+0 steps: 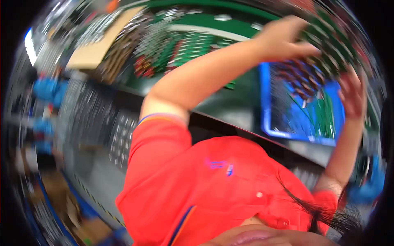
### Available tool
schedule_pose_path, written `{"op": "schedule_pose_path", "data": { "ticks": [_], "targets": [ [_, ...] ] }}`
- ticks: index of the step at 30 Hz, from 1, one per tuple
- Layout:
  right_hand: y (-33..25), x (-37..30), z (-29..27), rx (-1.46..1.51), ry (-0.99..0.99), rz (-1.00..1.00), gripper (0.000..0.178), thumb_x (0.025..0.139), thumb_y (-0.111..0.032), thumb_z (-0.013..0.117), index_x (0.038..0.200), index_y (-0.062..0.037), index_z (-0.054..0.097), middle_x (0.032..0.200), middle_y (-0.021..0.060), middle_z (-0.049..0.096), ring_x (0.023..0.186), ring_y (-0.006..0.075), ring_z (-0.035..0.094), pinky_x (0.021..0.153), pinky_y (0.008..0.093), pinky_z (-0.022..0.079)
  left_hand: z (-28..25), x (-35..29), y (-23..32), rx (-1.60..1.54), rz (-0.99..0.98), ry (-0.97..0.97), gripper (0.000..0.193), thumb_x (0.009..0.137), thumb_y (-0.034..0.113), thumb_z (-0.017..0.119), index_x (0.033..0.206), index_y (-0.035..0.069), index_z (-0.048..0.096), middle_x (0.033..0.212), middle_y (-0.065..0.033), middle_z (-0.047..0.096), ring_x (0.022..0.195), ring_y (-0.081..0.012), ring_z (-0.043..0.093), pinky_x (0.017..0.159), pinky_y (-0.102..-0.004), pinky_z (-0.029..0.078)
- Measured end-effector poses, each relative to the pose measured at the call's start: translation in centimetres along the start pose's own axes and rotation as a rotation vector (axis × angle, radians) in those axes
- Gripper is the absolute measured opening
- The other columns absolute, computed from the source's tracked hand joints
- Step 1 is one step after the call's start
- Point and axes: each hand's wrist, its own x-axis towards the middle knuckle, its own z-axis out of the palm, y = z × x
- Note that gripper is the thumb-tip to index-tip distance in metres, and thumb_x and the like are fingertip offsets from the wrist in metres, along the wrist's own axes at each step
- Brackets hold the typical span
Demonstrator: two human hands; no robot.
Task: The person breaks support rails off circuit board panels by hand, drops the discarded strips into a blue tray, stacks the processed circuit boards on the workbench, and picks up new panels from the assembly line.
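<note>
My left hand (pixel 283 39) reaches across to the upper right, its thumb and fingers closed on the left side of a dark green board (pixel 330 45). Slanting rows of pale marks cover the board, which looks like a panel of circuit boards, smeared by motion. At its lower right edge my right hand (pixel 353 92) grips it, fingers blurred and partly hidden. Beneath the board stands a blue tray (pixel 266 102). In it lie thin green strips (pixel 324 115) and a cluster of brown and pale parts (pixel 301 78), too blurred to name.
Rows of green, red and silvery parts (pixel 191 45) lie on the green-topped bench (pixel 225 20) to the left. A beige board (pixel 96 45) stands beyond them. On the floor at the far left are cardboard boxes (pixel 92 229). Blue shapes (pixel 367 182) show behind my right arm.
</note>
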Motion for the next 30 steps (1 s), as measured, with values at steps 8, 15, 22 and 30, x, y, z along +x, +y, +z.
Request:
{"op": "schedule_pose_path", "data": {
  "ticks": [8,15,22,30],
  "targets": [
    [6.3,2.1,10.5,-0.699,0.597,-0.320,0.032,0.104,-0.027,0.053,0.122,-0.0027,0.064,0.112,0.0050,0.068,0.096,0.0120,0.065,0.072,0.0258,0.055,4.5,-7.1,-0.4,-0.491,-0.128,0.218,0.048,0.093,0.015,0.065,0.133,-0.001,0.045,0.120,-0.0101,0.060,0.108,-0.0163,0.058,0.095,-0.0325,0.047],
    [4.9,-0.8,11.8,-0.736,0.423,-0.117,0.027,0.103,-0.026,0.055,0.087,-0.0050,0.061,0.068,-0.0025,0.057,0.053,0.0025,0.050,0.045,0.0169,0.036,5.4,-9.4,-0.1,-0.570,-0.174,0.141,0.048,0.091,0.010,0.064,0.134,0.002,0.045,0.121,-0.0088,0.060,0.107,-0.0143,0.058,0.092,-0.0292,0.048],
    [6.5,-3.5,8.8,-0.414,0.389,-0.183,0.040,0.102,-0.033,0.057,0.118,0.0025,0.062,0.073,0.0001,0.063,0.043,0.0008,0.044,0.039,0.0157,0.029,6.7,-9.3,0.7,-0.772,-0.325,0.014,0.046,0.092,0.014,0.063,0.133,0.001,0.047,0.120,-0.0083,0.062,0.109,-0.0158,0.059,0.098,-0.0329,0.046],
    [8.2,-1.9,9.5,-0.260,0.387,-0.279,0.038,0.103,-0.037,0.054,0.106,-0.0002,0.062,0.072,0.0014,0.063,0.044,0.0033,0.044,0.040,0.0178,0.031,7.2,-9.4,1.3,-0.742,-0.407,0.054,0.057,0.092,0.030,0.062,0.137,0.000,0.045,0.123,-0.0113,0.062,0.108,-0.0189,0.063,0.094,-0.0340,0.051]
  ]
}}
